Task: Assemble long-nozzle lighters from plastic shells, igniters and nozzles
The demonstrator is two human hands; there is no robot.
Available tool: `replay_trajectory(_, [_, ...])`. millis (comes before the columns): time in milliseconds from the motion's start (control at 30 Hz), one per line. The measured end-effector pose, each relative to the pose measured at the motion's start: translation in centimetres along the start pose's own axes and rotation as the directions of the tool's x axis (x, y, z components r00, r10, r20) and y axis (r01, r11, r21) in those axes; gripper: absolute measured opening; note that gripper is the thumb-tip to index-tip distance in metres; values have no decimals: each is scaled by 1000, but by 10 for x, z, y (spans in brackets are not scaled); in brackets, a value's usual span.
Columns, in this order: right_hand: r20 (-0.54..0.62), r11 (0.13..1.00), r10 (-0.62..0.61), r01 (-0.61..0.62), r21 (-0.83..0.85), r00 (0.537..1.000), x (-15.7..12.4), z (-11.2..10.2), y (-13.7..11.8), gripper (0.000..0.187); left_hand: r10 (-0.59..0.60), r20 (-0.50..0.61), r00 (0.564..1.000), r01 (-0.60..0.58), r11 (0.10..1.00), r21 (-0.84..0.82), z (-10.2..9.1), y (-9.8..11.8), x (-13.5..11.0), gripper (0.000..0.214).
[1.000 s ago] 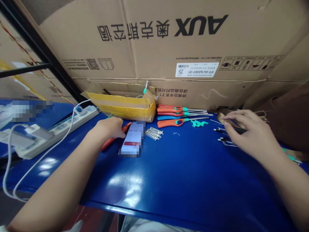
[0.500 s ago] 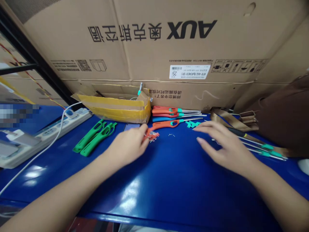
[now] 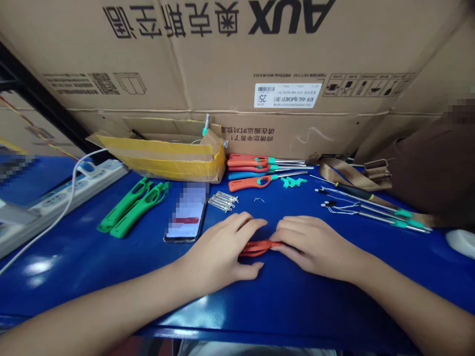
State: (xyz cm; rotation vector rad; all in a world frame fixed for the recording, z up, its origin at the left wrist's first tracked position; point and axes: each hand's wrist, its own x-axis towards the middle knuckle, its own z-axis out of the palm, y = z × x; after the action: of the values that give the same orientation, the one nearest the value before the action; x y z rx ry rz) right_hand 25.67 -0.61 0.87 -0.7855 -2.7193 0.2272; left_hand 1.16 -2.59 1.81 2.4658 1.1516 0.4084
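Note:
Near the middle of the blue table, an orange lighter handle (image 3: 257, 248) lies between my hands. My right hand (image 3: 319, 246) pinches its narrow right end with closed fingers. Around the other end is my left hand (image 3: 222, 253), thumb and forefinger spread apart; its palm hides the rest of the handle. Just beyond it sit several small metal-and-clear parts (image 3: 223, 201), beside a phone (image 3: 187, 212). Further back are stacked gas lighters (image 3: 250, 184) with orange, red and blue handles and metal tubes. Small turquoise pieces (image 3: 293, 182) lie next to them.
Two green lighter handles (image 3: 133, 210) lie left, near a white power strip (image 3: 63, 198). A yellow-taped carton (image 3: 174, 158) stands behind. At right are a screwdriver (image 3: 354, 191), metal tubes with wires (image 3: 382, 218), a brown strap (image 3: 345, 177) and a white object (image 3: 462, 242).
Both hands have come nearer me and closer together. My right hand now pinches the orange handle that my left hand carried; my left fingers have spread. The phone and metal parts are uncovered.

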Motion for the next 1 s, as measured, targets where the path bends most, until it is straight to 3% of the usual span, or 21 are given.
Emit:
replay_trajectory(133, [-93,991,115,-108,74,989,-4,-5,10,18,-27,18,999,26,998,56,-2,-3,1,66])
replay_trajectory(267, [-162,924,320,-270,272,933,-4,-13,17,17,-90,-14,996,91,989,118,-9,-12,4,65])
replay_trajectory(433, [-30,708,543,-438,554,839,-3,-21,27,30,-218,35,975,209,963,171,-21,-17,6,70])
replay_trajectory(533, [89,607,552,-473,638,829,-5,-27,35,34,-329,149,932,300,935,186,-31,-13,4,78])
replay_trajectory(633, [231,668,425,-476,572,875,-8,-31,37,36,-364,301,881,307,926,221,-40,-8,-1,84])
replay_trajectory(700, [287,759,327,-431,488,900,-9,-31,34,34,-346,376,860,283,935,213,-42,-5,-4,69])
replay_trajectory(767, [297,847,273,-375,376,915,-8,-28,26,31,-304,391,869,250,951,183,-38,-5,-6,51])
replay_trajectory(900, [301,939,251,-307,156,920,-4,-23,12,29,-120,218,969,98,989,111,-19,-11,-5,43])
replay_trajectory(1000, [327,956,242,-283,82,913,-6,-25,11,31,-27,122,992,16,996,91,-8,-15,-4,42])
